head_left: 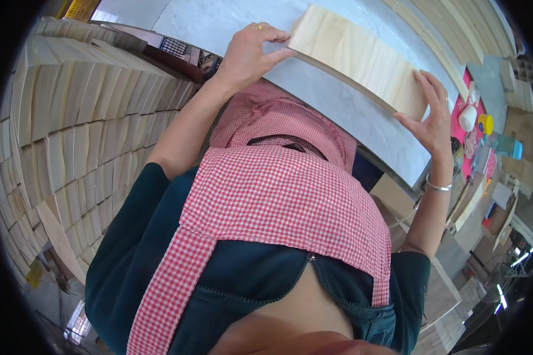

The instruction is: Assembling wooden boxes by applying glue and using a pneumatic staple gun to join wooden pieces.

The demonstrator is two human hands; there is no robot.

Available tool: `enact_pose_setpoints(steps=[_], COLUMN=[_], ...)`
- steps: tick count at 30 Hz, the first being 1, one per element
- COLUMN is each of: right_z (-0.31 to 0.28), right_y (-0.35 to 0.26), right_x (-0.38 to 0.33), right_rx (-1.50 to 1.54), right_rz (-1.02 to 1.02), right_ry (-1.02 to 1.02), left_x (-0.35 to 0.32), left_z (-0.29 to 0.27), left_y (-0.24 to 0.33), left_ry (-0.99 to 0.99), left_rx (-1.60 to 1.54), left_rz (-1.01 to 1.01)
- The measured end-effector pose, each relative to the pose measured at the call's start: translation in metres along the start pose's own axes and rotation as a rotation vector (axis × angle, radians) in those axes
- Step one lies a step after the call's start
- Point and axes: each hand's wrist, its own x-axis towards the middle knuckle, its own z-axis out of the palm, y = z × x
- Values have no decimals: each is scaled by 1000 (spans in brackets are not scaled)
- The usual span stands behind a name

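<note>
Board [356, 59], upper centre: long axis slants down rightward from left hand [247, 54], fingers gripping upper-left end, to right hand [432, 121], gripping lower-right end.

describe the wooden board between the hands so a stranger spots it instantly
Start with the pale, marbled tabletop at the top of the picture. Over it, a rectangular wooden board slants down rightward between the left hand and right hand. Unlike the stacked wood at left, it has a hand at each end.
</note>
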Motion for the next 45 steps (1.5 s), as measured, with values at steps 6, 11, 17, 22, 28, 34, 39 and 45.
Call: enact_pose_setpoints(steps=[6, 11, 17, 22, 28, 34, 39, 45], right_z=[11, 16, 22, 26, 16, 33, 43, 44], right_y=[13, 17, 18, 10, 11, -5, -14, -10], right_x=[9, 11, 12, 13, -23, -72, -66, -63], right_rx=[-46, -63, -146, -220, -69, 158, 111, 156], right_rz=[-14, 18, -2, -29, 20, 327, 385, 369], right_ry=[-18, -73, -56, -6, 252, 328, 370, 367], left_x=[3, 4, 3, 5, 7, 10, 14, 14], left_z=[4, 3, 4, 0, 1, -3, -6, -7], left_y=[8, 14, 19, 21, 21, 27, 30, 32], left_ry=[57, 41, 25, -6, -13, -59, -101, -103], left_rx=[123, 200, 319, 297, 319, 277, 282, 275], left_rz=[55, 31, 47, 33, 56, 18, 2, -8])
